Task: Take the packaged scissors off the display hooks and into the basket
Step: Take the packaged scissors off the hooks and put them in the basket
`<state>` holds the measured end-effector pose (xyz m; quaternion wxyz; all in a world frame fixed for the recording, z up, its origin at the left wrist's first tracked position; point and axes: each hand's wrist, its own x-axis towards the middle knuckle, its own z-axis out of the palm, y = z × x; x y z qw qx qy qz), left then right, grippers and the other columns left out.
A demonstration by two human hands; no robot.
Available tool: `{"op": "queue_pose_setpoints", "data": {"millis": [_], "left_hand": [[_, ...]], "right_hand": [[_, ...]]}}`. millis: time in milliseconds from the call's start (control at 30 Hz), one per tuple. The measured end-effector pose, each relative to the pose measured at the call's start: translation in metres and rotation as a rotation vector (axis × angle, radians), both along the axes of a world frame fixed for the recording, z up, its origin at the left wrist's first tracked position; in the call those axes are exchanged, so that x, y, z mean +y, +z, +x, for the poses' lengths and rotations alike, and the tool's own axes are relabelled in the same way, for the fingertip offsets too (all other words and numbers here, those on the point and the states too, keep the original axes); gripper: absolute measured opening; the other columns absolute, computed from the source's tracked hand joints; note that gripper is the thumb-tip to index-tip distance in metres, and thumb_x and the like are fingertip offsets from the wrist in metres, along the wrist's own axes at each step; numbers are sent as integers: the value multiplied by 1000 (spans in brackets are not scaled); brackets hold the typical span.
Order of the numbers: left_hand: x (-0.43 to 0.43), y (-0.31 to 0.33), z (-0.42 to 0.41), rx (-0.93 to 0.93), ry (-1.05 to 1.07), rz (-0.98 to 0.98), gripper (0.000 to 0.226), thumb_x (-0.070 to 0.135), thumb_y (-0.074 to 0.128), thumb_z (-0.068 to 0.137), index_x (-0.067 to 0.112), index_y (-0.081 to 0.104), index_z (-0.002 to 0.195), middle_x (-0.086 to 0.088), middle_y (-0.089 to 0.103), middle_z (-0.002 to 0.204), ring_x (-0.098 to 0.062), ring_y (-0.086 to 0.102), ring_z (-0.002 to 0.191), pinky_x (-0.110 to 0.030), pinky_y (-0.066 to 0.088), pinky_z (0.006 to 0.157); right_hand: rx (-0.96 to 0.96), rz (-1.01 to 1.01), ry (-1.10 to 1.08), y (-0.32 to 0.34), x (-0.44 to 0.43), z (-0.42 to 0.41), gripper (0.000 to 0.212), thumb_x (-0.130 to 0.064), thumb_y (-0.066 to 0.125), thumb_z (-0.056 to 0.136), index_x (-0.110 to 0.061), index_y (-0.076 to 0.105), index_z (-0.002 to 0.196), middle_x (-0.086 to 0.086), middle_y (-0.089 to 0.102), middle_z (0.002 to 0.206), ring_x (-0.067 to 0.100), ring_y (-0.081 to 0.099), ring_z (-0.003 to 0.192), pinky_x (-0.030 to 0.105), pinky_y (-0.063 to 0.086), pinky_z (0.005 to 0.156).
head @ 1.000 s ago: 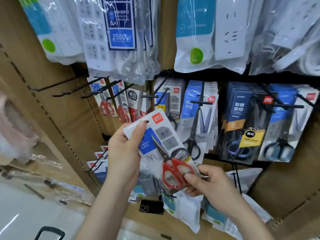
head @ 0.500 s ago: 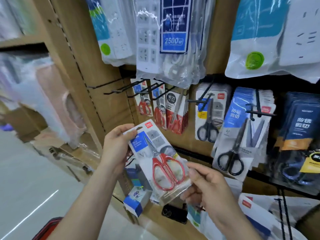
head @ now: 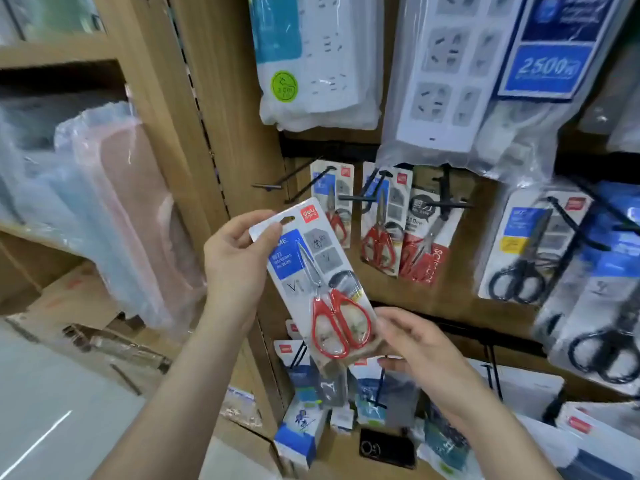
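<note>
Both hands held one red-handled scissors pack [head: 318, 289] just before the display hooks [head: 363, 199]: the left hand [head: 235, 258] pinched its top corner, the right hand [head: 412, 344] its bottom edge.

Out to the left of the fingers of the left hand [head: 239, 261], and down past that wrist, the way lies open toward the pale floor [head: 52, 420]; just behind those fingers stands the wooden upright [head: 228, 98]; beyond the held pack of red scissors [head: 322, 282] black display hooks [head: 358, 199] jut outward, one bare, others loaded; bagged power strips [head: 318, 64] hang low overhead; under the fingers of the right hand [head: 419, 344] more hooked packs [head: 304, 379] crowd close.
</note>
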<state>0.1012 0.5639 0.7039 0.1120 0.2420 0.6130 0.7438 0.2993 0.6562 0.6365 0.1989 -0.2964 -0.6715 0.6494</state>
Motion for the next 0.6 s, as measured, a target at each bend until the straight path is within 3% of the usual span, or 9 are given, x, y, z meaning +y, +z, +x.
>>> {"op": "queue_pose_setpoints", "data": {"millis": [133, 300, 400, 533, 600], "left_hand": [[-6, 13, -28, 27, -44, 54, 6, 18, 62, 97, 22, 65, 94, -2, 77, 87, -17, 75, 80, -30, 61, 56], [1, 18, -51, 110, -120, 15, 9, 15, 59, 98, 24, 62, 96, -3, 76, 90, -16, 75, 80, -30, 61, 58], [5, 18, -55, 172, -159, 25, 7, 15, 60, 97, 22, 62, 98, -4, 75, 91, -18, 75, 82, -31, 62, 60], [13, 18, -60, 221, -179, 26, 6, 15, 61, 96, 20, 63, 94, -11, 74, 94, -21, 75, 84, -31, 60, 57], [16, 19, -65, 189, -197, 24, 7, 13, 61, 95, 19, 64, 93, -10, 75, 92, -20, 75, 84, -28, 59, 54]], "right_hand": [[20, 132, 20, 10, -4, -43, 19, -34, 55, 99, -41, 65, 113, -23, 71, 103, -9, 64, 98, 18, 51, 90], [77, 223, 36, 18, -2, -93, 20, -27, 57, 98, -43, 59, 110, -13, 68, 107, -5, 64, 98, 15, 51, 83], [144, 244, 28, 20, 1, -114, 17, -24, 58, 98, -36, 66, 106, -6, 73, 103, -1, 68, 95, 17, 54, 80], [185, 278, -64, 20, 10, -129, 20, -26, 57, 99, -24, 68, 82, -15, 69, 70, -4, 63, 69, 12, 47, 67], [168, 260, -70, 22, 11, -134, 27, -28, 56, 99, -25, 64, 74, -18, 61, 58, -5, 56, 59, 17, 47, 64]]}}
